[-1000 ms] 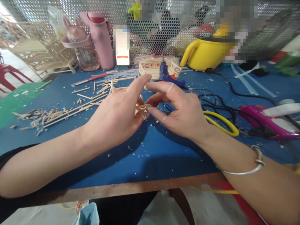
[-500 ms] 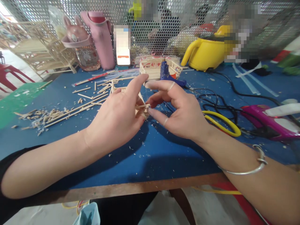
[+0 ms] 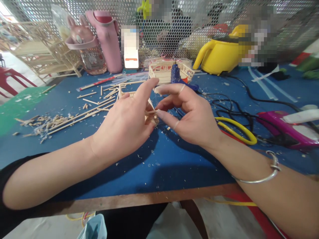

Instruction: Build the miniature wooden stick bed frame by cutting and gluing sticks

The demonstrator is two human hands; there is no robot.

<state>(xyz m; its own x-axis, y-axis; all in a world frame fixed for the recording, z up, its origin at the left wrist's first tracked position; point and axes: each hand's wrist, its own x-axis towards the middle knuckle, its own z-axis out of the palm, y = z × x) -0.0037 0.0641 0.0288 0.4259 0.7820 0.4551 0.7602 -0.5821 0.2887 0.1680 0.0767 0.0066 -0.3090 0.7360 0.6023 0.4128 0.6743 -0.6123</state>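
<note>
My left hand (image 3: pixel 124 119) is closed around a small frame of thin wooden sticks (image 3: pixel 128 94); the palm and fingers hide most of it. At the frame's right end, my right hand (image 3: pixel 190 114) pinches a short wooden stick (image 3: pixel 151 112) between thumb and fingertip. The stick's tip touches or nearly touches the frame; I cannot tell which. Just beyond the hands, a blue glue gun (image 3: pixel 175 74) stands nozzle up in front of another small stick-built piece (image 3: pixel 159 74) with railed sides.
Long sticks (image 3: pixel 82 116) and a heap of offcuts (image 3: pixel 54 122) lie left. Pink bottles (image 3: pixel 108 43), a lit phone (image 3: pixel 131 56) and a yellow pot (image 3: pixel 219 56) line the mesh. Right are black cables (image 3: pixel 231 106), yellow-handled pliers or cutters (image 3: pixel 236 131) and a magenta device (image 3: pixel 279 126).
The fingers of my right hand have shifted slightly, with the thumb now pressed over the short stick's end. My left hand stays in place.
</note>
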